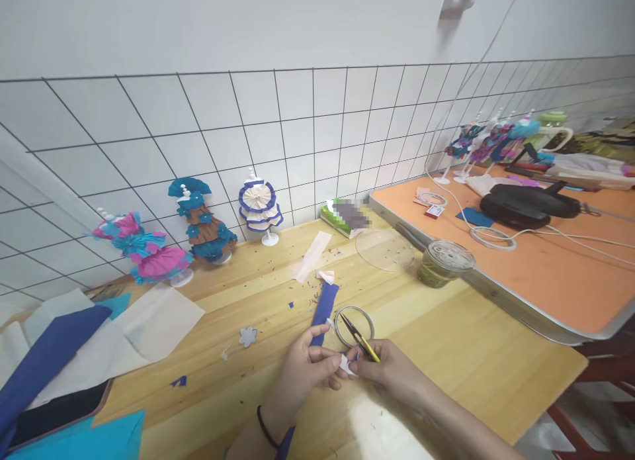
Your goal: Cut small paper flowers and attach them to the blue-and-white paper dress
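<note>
My left hand (310,364) pinches a small white piece of paper (346,365) between thumb and fingers. My right hand (391,370) meets it at the paper's other side, with small dark-bladed, yellow-handled scissors (366,345) held in the same hand, points facing away from me. Whether the right fingertips also grip the paper is hard to make out. Under and beyond the left hand lies a blue crepe paper strip (325,304). A thin ring (373,322) rests on the table beneath the scissors. To the left is a grey flower-shaped piece (248,336).
Three paper-dressed figures (260,205) on stands line the tiled wall. Paper sheets (159,321) and a dark phone (64,410) lie left. A lidded tub (441,265), clear disc (384,249) and tissue pack (337,216) sit right. An orange table (560,275) adjoins.
</note>
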### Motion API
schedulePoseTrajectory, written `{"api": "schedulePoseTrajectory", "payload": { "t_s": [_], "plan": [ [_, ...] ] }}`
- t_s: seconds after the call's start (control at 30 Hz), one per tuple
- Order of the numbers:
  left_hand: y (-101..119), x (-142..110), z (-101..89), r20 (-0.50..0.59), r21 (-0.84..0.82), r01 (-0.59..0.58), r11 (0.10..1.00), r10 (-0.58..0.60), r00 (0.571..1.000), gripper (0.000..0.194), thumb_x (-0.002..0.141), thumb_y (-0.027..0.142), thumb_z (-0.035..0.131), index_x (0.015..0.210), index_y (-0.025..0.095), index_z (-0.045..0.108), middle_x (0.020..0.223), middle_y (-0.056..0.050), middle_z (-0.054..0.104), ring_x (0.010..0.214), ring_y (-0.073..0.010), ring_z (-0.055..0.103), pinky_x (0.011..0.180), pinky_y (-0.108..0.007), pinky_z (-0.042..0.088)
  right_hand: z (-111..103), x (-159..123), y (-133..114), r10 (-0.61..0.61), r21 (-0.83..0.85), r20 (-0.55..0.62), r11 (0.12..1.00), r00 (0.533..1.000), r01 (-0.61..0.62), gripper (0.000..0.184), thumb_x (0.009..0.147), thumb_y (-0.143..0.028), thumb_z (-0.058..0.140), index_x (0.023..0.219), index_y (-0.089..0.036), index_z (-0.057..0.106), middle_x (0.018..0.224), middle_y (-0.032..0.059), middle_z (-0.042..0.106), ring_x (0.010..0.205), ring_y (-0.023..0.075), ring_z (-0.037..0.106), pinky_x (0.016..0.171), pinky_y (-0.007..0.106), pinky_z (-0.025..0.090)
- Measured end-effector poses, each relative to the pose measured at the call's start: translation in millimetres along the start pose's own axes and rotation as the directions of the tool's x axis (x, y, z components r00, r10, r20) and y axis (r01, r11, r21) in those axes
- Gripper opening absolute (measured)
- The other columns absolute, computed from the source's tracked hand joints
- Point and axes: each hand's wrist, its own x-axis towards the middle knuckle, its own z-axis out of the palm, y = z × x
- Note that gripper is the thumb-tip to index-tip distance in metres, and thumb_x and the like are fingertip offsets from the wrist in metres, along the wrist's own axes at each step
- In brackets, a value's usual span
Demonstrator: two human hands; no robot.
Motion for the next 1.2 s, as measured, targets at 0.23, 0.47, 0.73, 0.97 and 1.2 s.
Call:
{"api": "schedulePoseTrajectory", "payload": {
  "t_s": [0.23,0.47,0.73,0.97,1.2],
  "plan": [
    [13,-6,-1.0,-0.075,-0.072,0.057,0.996,-0.063,0.995,0.057,0.063,0.030,0.070,0.108,0.014,0.041,0.072,-0.004,0.063,0.054,-0.0130,0.060,0.047,-0.022,0.044,-41,26,-30,-0.246,-0.457,-0.185,0.878,0.951,0.138,0.016,0.068,-0.031,0.059,0.071,-0.016,0.065,0.072,0.0034,0.068,0.067,0.0188,0.060,0.061,0.025,0.042],
    [10,-11,-11.8,-0.197,-0.101,0.029,0.995,-0.048,0.979,0.044,0.063,0.034,0.069,0.097,0.014,0.050,0.069,-0.001,0.060,0.052,-0.0110,0.058,0.044,-0.020,0.042,-70,43,-44,-0.400,-0.665,-0.284,0.737,0.872,0.122,0.029,0.071,-0.036,0.058,0.094,-0.020,0.067,0.097,0.0092,0.067,0.090,0.0308,0.058,0.075,0.035,0.039],
    [3,-10,-14.2,-0.262,0.051,-0.039,0.998,0.051,0.964,0.036,0.065,0.035,0.065,0.091,0.013,0.056,0.067,-0.001,0.058,0.049,-0.0118,0.057,0.043,-0.021,0.042,-8,33,-13,-0.154,-0.304,-0.053,0.944,0.987,0.131,0.037,0.073,-0.048,0.055,0.056,-0.016,0.055,0.054,-0.0011,0.054,0.042,0.0081,0.041,0.043,0.021,0.030],
    [-13,-14,-13.3,-0.098,0.456,-0.208,0.865,0.281,0.955,0.024,0.075,0.032,0.055,0.092,0.019,0.066,0.071,-0.004,0.062,0.055,-0.0129,0.056,0.053,-0.023,0.045,14,33,-12,0.065,0.051,-0.044,0.997,0.997,-0.062,0.039,0.059,-0.044,0.069,0.066,-0.020,0.040,0.053,-0.0049,0.056,0.034,0.0029,0.025,0.034,0.018,0.015],
    [-18,-13,-15.6,-0.065,0.564,-0.226,0.795,0.315,0.947,0.027,0.078,0.030,0.050,0.098,0.021,0.066,0.068,-0.003,0.061,0.054,-0.0132,0.054,0.055,-0.023,0.044,14,27,-6,-0.001,0.024,-0.062,1.000,0.998,0.003,0.037,0.056,-0.035,0.072,0.067,-0.020,0.040,0.051,-0.0086,0.046,0.039,0.0049,0.034,0.036,0.017,0.024]
  ]
}}
